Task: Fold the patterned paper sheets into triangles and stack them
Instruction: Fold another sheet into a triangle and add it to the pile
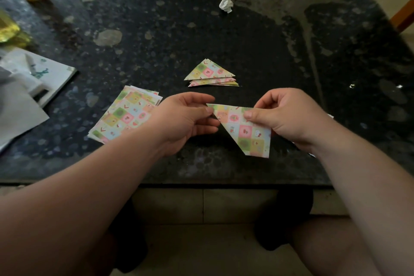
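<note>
I see dark table (246, 40). Left hand (186, 119) pinches left tip of folded triangle (244, 130); right hand (289, 116) pinches its top edge. Unfolded sheet pile (125, 116) at 9 o'clock of hands, triangle stack (211, 74) at 12, crumpled wad (226, 4) farther at 12.

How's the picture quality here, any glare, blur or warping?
Head view: dim, soft light; pale glare on the table at right; wide-angle bending toward the edges; the folded triangle in the left hand and right hand is sharp; white papers far left are blurred.
</note>
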Demonstrator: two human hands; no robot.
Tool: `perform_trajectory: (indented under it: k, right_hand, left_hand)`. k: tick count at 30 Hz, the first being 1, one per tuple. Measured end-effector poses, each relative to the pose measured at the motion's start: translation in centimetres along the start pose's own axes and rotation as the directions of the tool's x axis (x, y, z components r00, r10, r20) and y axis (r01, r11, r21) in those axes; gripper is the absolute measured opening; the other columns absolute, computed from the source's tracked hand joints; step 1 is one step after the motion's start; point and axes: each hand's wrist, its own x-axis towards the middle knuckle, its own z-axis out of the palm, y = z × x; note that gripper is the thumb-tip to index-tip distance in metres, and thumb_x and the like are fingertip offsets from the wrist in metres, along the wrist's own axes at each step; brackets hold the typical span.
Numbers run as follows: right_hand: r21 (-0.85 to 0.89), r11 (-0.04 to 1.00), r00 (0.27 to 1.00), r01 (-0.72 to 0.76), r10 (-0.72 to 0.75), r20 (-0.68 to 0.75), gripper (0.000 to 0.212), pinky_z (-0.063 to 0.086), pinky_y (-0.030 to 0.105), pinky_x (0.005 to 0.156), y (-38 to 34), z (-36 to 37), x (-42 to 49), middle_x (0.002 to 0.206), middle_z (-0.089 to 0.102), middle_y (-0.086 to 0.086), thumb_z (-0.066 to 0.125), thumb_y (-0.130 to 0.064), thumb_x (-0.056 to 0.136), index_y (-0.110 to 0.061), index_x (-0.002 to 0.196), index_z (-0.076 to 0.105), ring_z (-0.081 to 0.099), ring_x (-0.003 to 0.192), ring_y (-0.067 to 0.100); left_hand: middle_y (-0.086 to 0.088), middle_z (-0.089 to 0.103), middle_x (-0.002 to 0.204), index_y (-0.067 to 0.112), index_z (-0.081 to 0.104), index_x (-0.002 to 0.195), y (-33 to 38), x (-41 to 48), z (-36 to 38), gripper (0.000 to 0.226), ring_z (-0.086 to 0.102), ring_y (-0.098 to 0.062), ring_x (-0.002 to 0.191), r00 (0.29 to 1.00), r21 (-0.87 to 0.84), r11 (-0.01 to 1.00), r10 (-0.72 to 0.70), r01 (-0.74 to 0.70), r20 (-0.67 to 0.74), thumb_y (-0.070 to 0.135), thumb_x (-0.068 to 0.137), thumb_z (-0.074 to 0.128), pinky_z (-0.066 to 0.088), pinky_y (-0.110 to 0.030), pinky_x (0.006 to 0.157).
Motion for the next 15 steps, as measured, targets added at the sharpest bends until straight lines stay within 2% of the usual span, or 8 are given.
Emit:
perform_trajectory:
  k: [3, 5, 7, 11, 15]
  right_hand:
    - [-0.148, 0.989, 0.999, -0.022, 0.018, -0.028, 0.023, 0.051, 0.032, 0.061, -0.1, 0.7, -0.1, 0.084, 0.070, -0.003, 0.088, -0.033, 0.080, -0.018, 0.084, 0.070, 0.067, 0.081, 0.013]
    - [-0.168, 0.986, 0.998, -0.019, 0.009, -0.057, 0.025, 0.046, 0.030, 0.058, 0.0, 1.0, 0.0, 0.085, 0.069, -0.003, 0.087, -0.035, 0.080, -0.018, 0.083, 0.069, 0.064, 0.080, 0.012]
    - [-0.148, 0.989, 0.998, -0.010, 0.001, -0.061, 0.024, 0.047, 0.029, 0.058, 0.0, 1.3, 0.1, 0.086, 0.069, -0.004, 0.086, -0.034, 0.082, -0.019, 0.083, 0.069, 0.065, 0.081, 0.010]
    - [-0.135, 0.991, 1.000, -0.008, 0.012, 0.025, 0.014, 0.049, 0.027, 0.060, 0.8, 2.8, 0.2, 0.090, 0.068, -0.008, 0.083, -0.028, 0.086, -0.023, 0.084, 0.069, 0.065, 0.086, 0.008]
    - [-0.184, 0.982, 0.997, -0.029, 0.043, 0.070, 0.011, 0.054, 0.026, 0.061, 1.4, 3.8, 0.4, 0.090, 0.067, -0.012, 0.080, -0.030, 0.089, -0.027, 0.084, 0.070, 0.064, 0.085, 0.006]
  left_hand:
    - [-0.020, 0.072, 0.094, 0.003, 0.066, 0.109, -0.4, 0.2, 0.2, 0.016, 0.073, -0.022, 0.071, 0.999, 0.024, 0.999, -0.027, 0.028, -0.046, -0.005, 0.096, 0.062, 0.062, -0.030, 0.063]
    - [-0.019, 0.073, 0.093, 0.003, 0.067, 0.108, -0.4, 0.2, 0.2, 0.015, 0.073, -0.023, 0.072, 0.997, 0.035, 0.998, -0.040, 0.042, -0.058, -0.004, 0.095, 0.064, 0.063, -0.031, 0.065]
    - [-0.017, 0.074, 0.092, 0.003, 0.067, 0.108, -0.5, 0.3, 0.1, 0.015, 0.074, -0.023, 0.072, 0.994, 0.075, 0.996, -0.050, 0.057, -0.092, -0.002, 0.093, 0.067, 0.062, -0.031, 0.064]
    - [-0.015, 0.074, 0.080, 0.005, 0.068, 0.104, -0.9, 0.5, -0.4, 0.014, 0.074, -0.022, 0.065, 0.987, 0.346, 0.933, -0.043, 0.096, -0.158, 0.003, 0.091, 0.073, 0.062, -0.033, 0.062]
    - [-0.011, 0.076, 0.071, 0.012, 0.068, 0.098, -0.9, 0.2, -0.7, 0.009, 0.076, -0.024, 0.066, 0.986, 0.576, 0.806, -0.058, 0.138, -0.155, 0.013, 0.092, 0.074, 0.065, -0.039, 0.071]
